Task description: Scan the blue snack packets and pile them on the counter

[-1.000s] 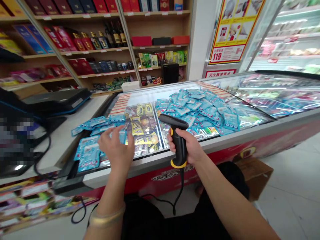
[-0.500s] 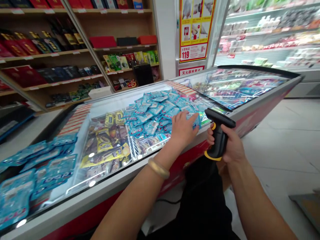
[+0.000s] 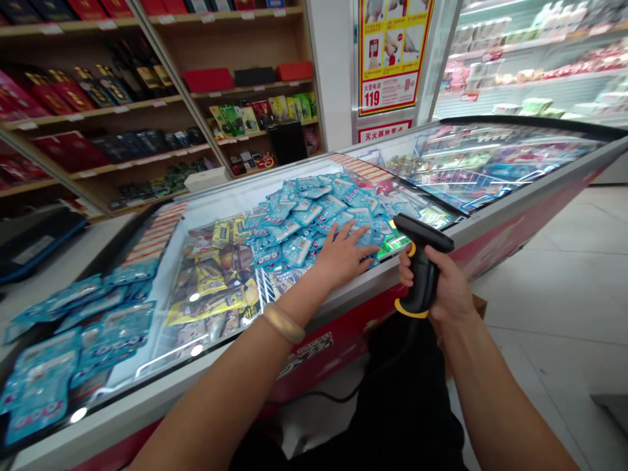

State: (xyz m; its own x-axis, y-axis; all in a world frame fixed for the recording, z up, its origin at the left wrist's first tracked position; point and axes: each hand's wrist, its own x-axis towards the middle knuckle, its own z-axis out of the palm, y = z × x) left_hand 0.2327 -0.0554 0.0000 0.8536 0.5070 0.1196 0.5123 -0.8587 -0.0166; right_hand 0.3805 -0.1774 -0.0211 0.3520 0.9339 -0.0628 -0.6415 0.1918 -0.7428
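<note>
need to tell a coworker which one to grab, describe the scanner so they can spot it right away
Start at the long glass-topped freezer with the red front. At its near edge, beside the heap of blue packets, the right hand grips the scanner: the only black, pistol-shaped thing, with a yellow ring at its base.

The scanner (image 3: pixel 422 265) is black with a yellow ring; the packets (image 3: pixel 314 209) are light blue; the freezer front (image 3: pixel 343 327) is red.

We are losing the blue packets (image 3: pixel 36 392) past the left edge — and print on the poster (image 3: pixel 391 52) is blurring, unreadable.
</note>
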